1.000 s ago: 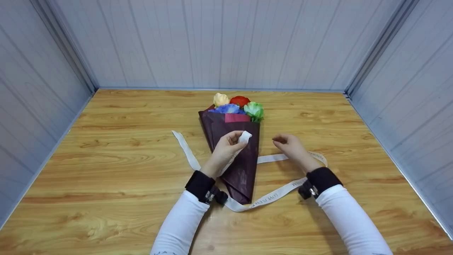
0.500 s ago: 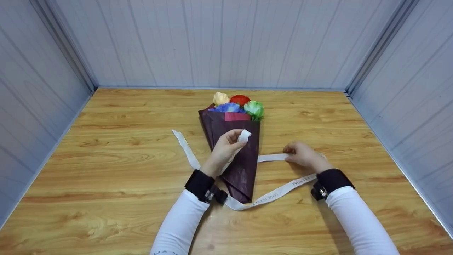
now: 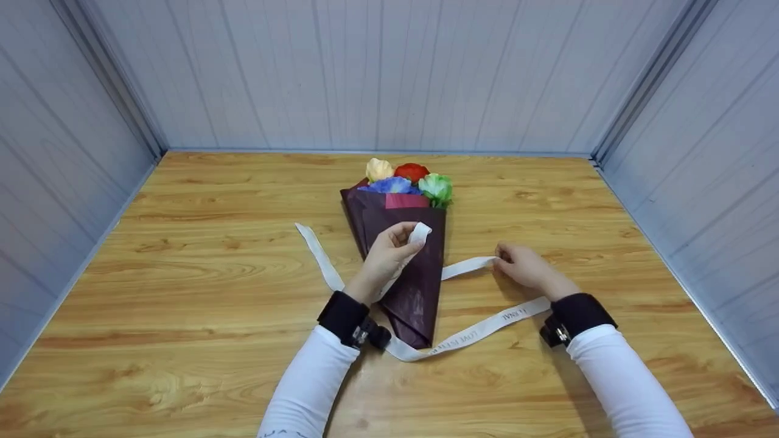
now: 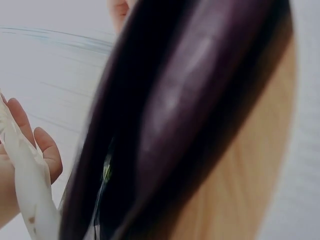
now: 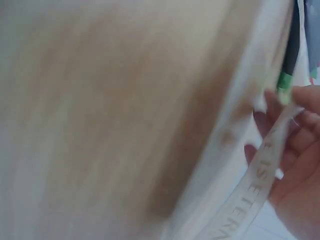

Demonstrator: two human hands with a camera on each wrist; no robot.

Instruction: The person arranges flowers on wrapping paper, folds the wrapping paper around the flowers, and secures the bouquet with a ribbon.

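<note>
A bouquet in dark purple wrapping paper (image 3: 420, 298) lies on the table, its cream, red, blue and green flowers (image 3: 436, 188) pointing away from me. Over the wrapping, my left hand (image 3: 383, 258) pinches a white ribbon (image 3: 476, 333), and a small loop of it stands up from the fingertips. To the right of the bouquet, my right hand (image 3: 526, 267) pinches another stretch of the same ribbon, which runs out from the wrapping's right side. Printed lettering shows on the ribbon (image 5: 250, 192) in the right wrist view, where it crosses the palm.
One ribbon end (image 3: 315, 246) lies left of the bouquet on the wooden table (image 3: 182, 292). A lower stretch curves past the bouquet's tip toward the right wrist. Pale panel walls (image 3: 365, 73) enclose the back and both sides.
The right hand has moved right, taken hold of the ribbon beside the bouquet and lifted it slightly. The left hand has stayed in place with its loop.
</note>
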